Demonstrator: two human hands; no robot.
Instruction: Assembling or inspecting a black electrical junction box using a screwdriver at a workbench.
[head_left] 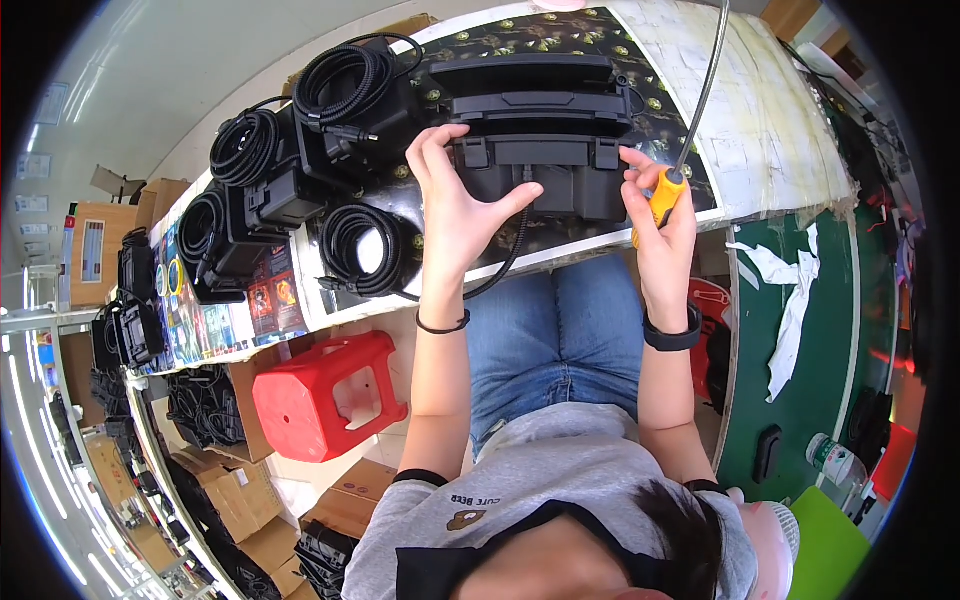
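Note:
In front of me on the table stands a black plastic case with two latches along its near side and raised lid-like parts behind. My left hand is spread at the case's left end, fingertips at its edge beside the left latch and thumb stretched toward the front. My right hand is closed round the yellow handle of a screwdriver, its long metal shaft pointing up and away; the fingertips are near the right latch. From the case's front a black cable runs left toward a coiled black cable.
More black cases with coiled cables stand left on the table. A red stool is below its left edge. At right are a green surface with torn white strips and a plastic bottle. Cardboard boxes lie lower left.

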